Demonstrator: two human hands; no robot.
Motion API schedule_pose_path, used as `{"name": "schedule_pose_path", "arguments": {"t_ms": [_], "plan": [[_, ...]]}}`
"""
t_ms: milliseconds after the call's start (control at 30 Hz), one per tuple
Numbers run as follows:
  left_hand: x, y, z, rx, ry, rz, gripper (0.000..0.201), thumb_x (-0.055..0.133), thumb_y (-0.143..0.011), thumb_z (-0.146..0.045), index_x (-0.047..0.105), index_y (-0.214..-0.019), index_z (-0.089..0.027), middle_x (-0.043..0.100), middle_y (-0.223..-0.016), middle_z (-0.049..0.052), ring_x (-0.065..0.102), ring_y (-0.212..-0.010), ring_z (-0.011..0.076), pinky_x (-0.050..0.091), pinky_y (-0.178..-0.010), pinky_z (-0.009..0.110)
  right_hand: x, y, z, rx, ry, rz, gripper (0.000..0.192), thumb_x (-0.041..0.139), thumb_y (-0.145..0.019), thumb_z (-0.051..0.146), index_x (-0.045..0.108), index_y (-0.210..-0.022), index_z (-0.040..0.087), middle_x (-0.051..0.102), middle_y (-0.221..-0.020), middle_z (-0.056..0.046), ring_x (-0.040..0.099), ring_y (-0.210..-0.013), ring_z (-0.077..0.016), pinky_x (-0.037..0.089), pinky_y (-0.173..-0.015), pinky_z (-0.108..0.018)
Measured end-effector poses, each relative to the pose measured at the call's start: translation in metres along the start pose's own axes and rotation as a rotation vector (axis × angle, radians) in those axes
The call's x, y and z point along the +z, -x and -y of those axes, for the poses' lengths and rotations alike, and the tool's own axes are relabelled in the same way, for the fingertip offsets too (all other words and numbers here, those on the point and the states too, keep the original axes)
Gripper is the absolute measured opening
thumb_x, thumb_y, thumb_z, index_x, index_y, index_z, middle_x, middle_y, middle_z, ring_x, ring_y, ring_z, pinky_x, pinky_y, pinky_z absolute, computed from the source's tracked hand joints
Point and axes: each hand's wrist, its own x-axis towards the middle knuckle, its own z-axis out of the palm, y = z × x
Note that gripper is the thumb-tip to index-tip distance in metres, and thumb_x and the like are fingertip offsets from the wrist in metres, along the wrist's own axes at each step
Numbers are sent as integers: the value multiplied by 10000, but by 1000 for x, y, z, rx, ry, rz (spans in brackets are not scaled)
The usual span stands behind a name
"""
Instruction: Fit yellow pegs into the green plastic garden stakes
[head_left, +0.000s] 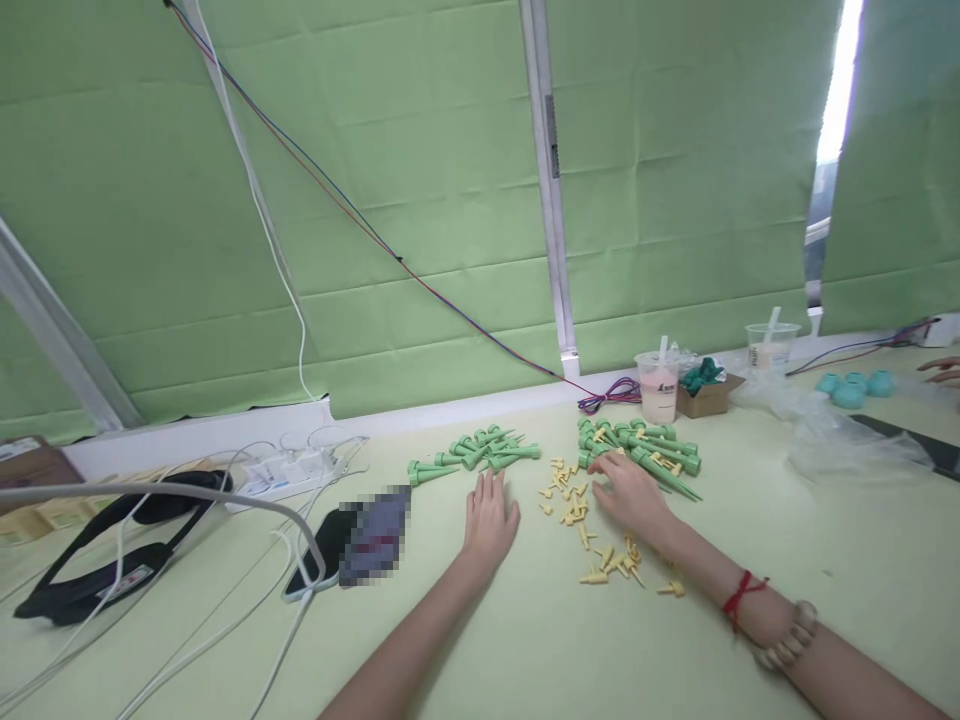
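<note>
My left hand [490, 518] lies palm down on the table, fingers stretched forward, with nothing visible in it. Just beyond its fingertips is a loose pile of green tapered plastic spikes [474, 448] with wide round heads. My right hand [631, 492] reaches over the near left side of a second pile of green spikes [667, 462], its fingers and thumb apart. Small yellow plastic nozzle-like pieces [576, 508] are scattered between my hands. More yellow pieces [616, 562] lie under and beside my right forearm, and a few rest among the right-hand spikes.
At the left are a black strap-like device [142, 510], white cables [285, 540], a power strip [292, 468] and a phone [330, 545]. Drink cups [658, 388], a small cardboard box [705, 398], plastic bags [825, 430] and turquoise round parts [849, 390] stand along the back right. Another person's hand [943, 370] shows at far right.
</note>
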Motion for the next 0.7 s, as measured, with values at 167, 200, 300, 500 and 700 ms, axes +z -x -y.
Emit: {"name": "schedule_pose_path", "arguments": {"t_ms": [167, 200, 300, 500, 700], "plan": [[10, -36, 5, 55, -41, -46, 477, 383, -825, -196, 423, -1283, -67, 308, -1420, 166, 201, -1331, 295, 227, -1041, 440, 2, 7, 9, -236, -236, 223, 404, 513, -797, 378, 538, -1155, 193, 533, -1213, -96, 462, -1143, -237, 338, -959, -383], [11, -38, 5, 70, -42, -51, 428, 392, -823, -195, 490, -1222, -76, 347, -1399, 166, 235, -1318, 296, 241, -1034, 436, 1, 9, 9, -251, -252, 278, 508, 541, -775, 428, 493, -1225, 198, 486, -1280, -105, 423, -1190, -249, 319, -980, -396], [10, -36, 6, 88, -41, -79, 309, 387, -825, -188, 607, -1027, -108, 474, -1293, 167, 386, -1219, 296, 331, -964, 426, 0, 10, 7, -244, -262, 391, 595, 577, -745, 463, 476, -1265, 192, 450, -1326, -117, 407, -1213, -263, 316, -992, -396], [4, -22, 3, 65, -12, -168, 351, 404, -803, -142, 539, -1124, -97, 526, -1164, 177, 428, -1141, 294, 335, -929, 421, 1, 5, 3, -225, -257, 310, 269, 530, -816, 300, 646, -1035, 196, 641, -1051, -65, 561, -987, -219, 422, -844, -330], [8, -20, 6, -28, 164, -199, 261, 446, -768, -135, 589, -983, -102, 601, -939, 157, 506, -986, 294, 345, -868, 446, 4, 3, 3, -196, -154, 228, 175, 539, -806, 208, 680, -907, 205, 673, -900, -41, 580, -902, -203, 436, -737, -299]]}}
